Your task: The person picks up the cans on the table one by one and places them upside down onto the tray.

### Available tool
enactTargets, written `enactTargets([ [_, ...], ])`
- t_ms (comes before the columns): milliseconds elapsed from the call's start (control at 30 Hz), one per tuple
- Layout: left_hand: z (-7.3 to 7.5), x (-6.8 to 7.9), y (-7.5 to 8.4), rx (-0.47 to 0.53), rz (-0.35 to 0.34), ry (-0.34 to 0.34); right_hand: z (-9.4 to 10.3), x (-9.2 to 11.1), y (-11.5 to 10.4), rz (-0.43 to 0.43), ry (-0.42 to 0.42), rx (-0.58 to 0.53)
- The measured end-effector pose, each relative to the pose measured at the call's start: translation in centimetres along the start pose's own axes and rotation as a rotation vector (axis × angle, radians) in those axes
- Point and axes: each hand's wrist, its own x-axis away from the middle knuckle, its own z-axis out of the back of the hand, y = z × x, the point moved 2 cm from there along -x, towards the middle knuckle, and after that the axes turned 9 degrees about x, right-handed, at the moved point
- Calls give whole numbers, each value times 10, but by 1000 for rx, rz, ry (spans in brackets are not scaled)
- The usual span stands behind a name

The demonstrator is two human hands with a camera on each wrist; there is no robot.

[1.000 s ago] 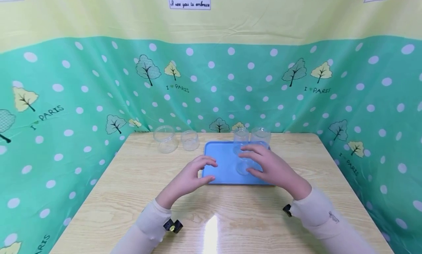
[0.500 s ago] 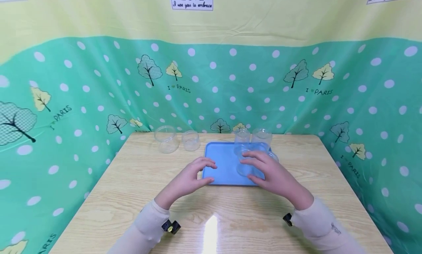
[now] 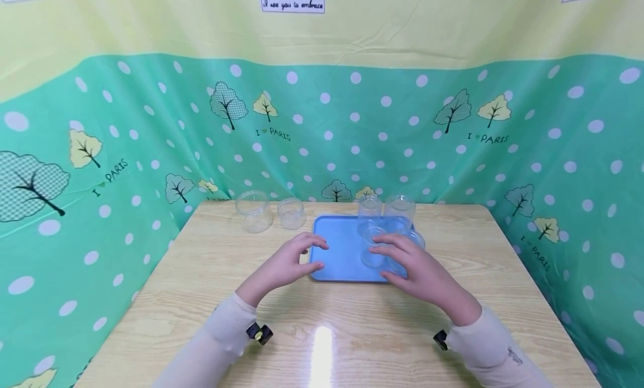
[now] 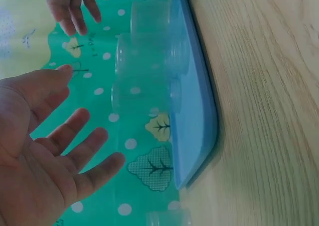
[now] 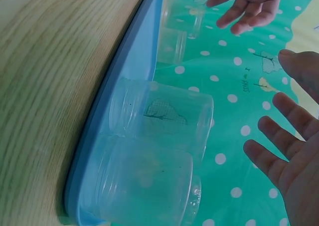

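Note:
Several clear plastic jars stand on the right half of a blue tray (image 3: 337, 254). In the head view my right hand (image 3: 427, 270) hovers over the tray's right side, overlapping the front-left jar (image 3: 372, 256) and front-right jar (image 3: 416, 238). The right wrist view has this hand (image 5: 299, 156) apart from a jar (image 5: 144, 181), fingers spread and holding nothing. Near the tray's left edge my left hand (image 3: 279, 265) is raised with thumb and fingers apart. Its palm (image 4: 30, 161) is bare in the left wrist view.
Left of the tray, a larger clear jar (image 3: 254, 214) and a smaller one (image 3: 291, 214) stand on the wooden table (image 3: 241, 270). Two taller jars, one at back left (image 3: 369, 206), line the tray's rear. A green dotted curtain (image 3: 302, 136) hangs behind and beside the table.
My right hand has drawn slightly right and toward me, uncovering more of the front jars. The left hand has shifted slightly. The jars and tray stay in place.

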Motion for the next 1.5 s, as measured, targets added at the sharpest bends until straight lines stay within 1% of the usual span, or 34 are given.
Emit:
enactTargets([
  [133, 5, -4, -5, -25, 13, -5, -1, 2, 1, -4, -5, -8],
  [300, 13, -11, -7, -64, 27, -6, -1, 4, 0, -3, -1, -6],
  [567, 30, -26, -12, -67, 15, 17, -1, 7, -1, -14, 8, 6],
  [700, 37, -34, -19, -101, 11, 25, -1, 8, -2, -14, 8, 5],
  [833, 43, -46, -25, -158, 21, 13, -1, 9, -2, -4, 10, -3],
  [967, 49, -59, -28, -226, 57, -24, -1, 11, -2, -6, 7, 2],
  [1200, 52, -84, -33, -319, 157, -125, 0, 11, -4, -5, 9, -6],
  [1333, 56, -97, -36, -364, 206, -165, 1, 10, -5, 0, 4, -13],
  [1500, 68, -107, -44, -336, 261, -182, 1, 8, -4, 1, -8, -18],
])
